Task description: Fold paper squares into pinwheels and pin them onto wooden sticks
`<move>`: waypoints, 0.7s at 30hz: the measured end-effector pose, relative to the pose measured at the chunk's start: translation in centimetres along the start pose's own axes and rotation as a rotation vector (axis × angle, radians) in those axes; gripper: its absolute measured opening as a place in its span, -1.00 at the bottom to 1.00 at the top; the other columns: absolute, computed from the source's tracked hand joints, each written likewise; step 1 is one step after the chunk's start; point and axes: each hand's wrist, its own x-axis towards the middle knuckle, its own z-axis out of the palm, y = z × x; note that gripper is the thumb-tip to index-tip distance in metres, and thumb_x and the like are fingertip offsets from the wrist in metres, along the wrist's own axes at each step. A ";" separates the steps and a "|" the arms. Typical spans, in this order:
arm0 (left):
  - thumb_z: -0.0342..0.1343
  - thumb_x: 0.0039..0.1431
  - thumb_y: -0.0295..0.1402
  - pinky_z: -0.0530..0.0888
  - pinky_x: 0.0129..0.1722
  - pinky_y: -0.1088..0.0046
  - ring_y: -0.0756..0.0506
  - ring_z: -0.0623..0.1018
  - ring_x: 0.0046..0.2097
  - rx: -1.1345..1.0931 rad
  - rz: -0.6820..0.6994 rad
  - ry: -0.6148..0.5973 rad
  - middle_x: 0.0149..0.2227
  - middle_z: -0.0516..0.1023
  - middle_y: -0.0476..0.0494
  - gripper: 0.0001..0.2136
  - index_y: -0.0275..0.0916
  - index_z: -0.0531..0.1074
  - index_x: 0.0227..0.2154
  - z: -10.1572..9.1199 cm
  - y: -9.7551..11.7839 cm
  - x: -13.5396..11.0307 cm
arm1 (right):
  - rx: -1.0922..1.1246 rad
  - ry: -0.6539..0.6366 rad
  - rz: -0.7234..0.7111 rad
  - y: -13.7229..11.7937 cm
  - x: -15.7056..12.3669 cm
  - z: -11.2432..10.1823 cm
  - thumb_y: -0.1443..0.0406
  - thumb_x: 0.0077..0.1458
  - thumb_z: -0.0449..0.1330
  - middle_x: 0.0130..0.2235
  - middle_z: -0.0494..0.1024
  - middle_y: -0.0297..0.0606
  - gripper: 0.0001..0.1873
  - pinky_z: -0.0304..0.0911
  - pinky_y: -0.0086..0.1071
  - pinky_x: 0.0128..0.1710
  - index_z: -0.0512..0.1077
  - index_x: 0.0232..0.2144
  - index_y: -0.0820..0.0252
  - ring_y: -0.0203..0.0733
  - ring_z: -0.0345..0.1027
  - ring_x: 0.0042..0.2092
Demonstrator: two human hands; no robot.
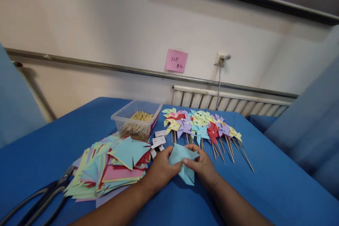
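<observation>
A light blue paper square (182, 162) with cut corners is pinched between both my hands above the blue table (265, 190). My left hand (160, 169) grips its left side with closed fingers. My right hand (201, 166) holds the right side, thumb and fingers folding a flap toward the middle. Just beyond my hands lies a row of finished paper pinwheels (201, 123) on wooden sticks, in several colours.
A pile of coloured cut paper squares (111, 169) lies to the left, with large black scissors (45, 197) at its near left. A clear plastic box of wooden sticks (137, 120) stands behind it, small white boxes (159, 141) beside it. A wall, a radiator and a pink note are behind.
</observation>
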 end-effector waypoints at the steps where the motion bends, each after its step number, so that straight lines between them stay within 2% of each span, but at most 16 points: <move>1: 0.22 -0.18 -0.42 0.34 -0.42 0.48 -0.11 0.48 -0.39 0.041 0.018 0.000 -0.43 0.55 -0.07 -0.78 -0.27 0.51 -0.36 0.0 0.0 0.0 | -0.029 0.013 -0.011 0.1 0.0 0.0 0.21 -0.25 0.42 -0.45 0.51 -0.38 -0.56 0.24 -0.46 -0.47 0.42 -0.28 0.19 -0.31 0.34 -0.49; 5: 0.24 -0.18 -0.40 0.35 -0.40 0.47 -0.11 0.48 -0.38 0.031 -0.017 0.067 -0.44 0.54 -0.05 -0.78 -0.26 0.47 -0.38 0.2 0.3 -0.1 | -0.022 0.092 -0.038 0.4 0.1 0.5 0.22 -0.22 0.40 -0.49 0.49 -0.41 -0.60 0.22 -0.48 -0.50 0.40 -0.30 0.20 -0.34 0.31 -0.52; 8: 0.28 -0.17 -0.35 0.38 -0.38 0.46 -0.09 0.49 -0.40 -0.208 -0.155 0.109 -0.45 0.54 -0.04 -0.76 -0.26 0.46 -0.37 0.6 0.3 -0.3 | 0.066 0.202 -0.048 0.6 0.1 1.0 0.20 -0.21 0.40 -0.47 0.52 -0.38 -0.56 0.27 -0.43 -0.48 0.36 -0.27 0.19 -0.29 0.35 -0.51; 11: 0.28 -0.13 -0.29 0.42 -0.31 0.40 -0.10 0.53 -0.37 -0.495 -0.305 0.052 -0.44 0.56 -0.07 -0.74 -0.25 0.47 -0.33 1.0 -0.2 -0.7 | 0.095 0.291 -0.064 0.8 0.0 1.2 0.17 -0.20 0.39 -0.45 0.54 -0.35 -0.52 0.31 -0.39 -0.46 0.34 -0.23 0.18 -0.24 0.40 -0.49; 13: 0.29 -0.12 -0.29 0.43 -0.28 0.38 -0.11 0.54 -0.34 -0.607 -0.362 0.021 -0.39 0.58 -0.13 -0.72 -0.26 0.48 -0.30 1.3 -0.4 -1.0 | 0.072 0.327 -0.082 1.0 -0.1 1.3 0.16 -0.19 0.39 -0.45 0.55 -0.35 -0.53 0.32 -0.38 -0.45 0.34 -0.23 0.18 -0.22 0.41 -0.47; 18: 0.29 -0.13 -0.37 0.44 -0.30 0.37 -0.09 0.54 -0.40 -0.674 -0.367 -0.025 -0.42 0.59 -0.19 -0.78 -0.33 0.52 -0.36 2.0 -0.5 -1.1 | 0.042 0.319 -0.077 1.3 -0.3 1.6 0.18 -0.18 0.38 -0.48 0.52 -0.39 -0.59 0.30 -0.40 -0.47 0.36 -0.28 0.17 -0.25 0.38 -0.49; 21: 0.29 -0.14 -0.38 0.40 -0.45 0.46 -0.03 0.48 -0.52 -0.650 -0.373 0.053 -0.58 0.53 -0.08 -0.87 -0.32 0.47 -0.54 2.0 -0.7 -0.9 | 0.055 0.304 -0.062 1.3 -0.3 1.7 0.19 -0.18 0.38 -0.41 0.53 -0.36 -0.61 0.33 -0.38 -0.43 0.37 -0.29 0.17 -0.25 0.39 -0.45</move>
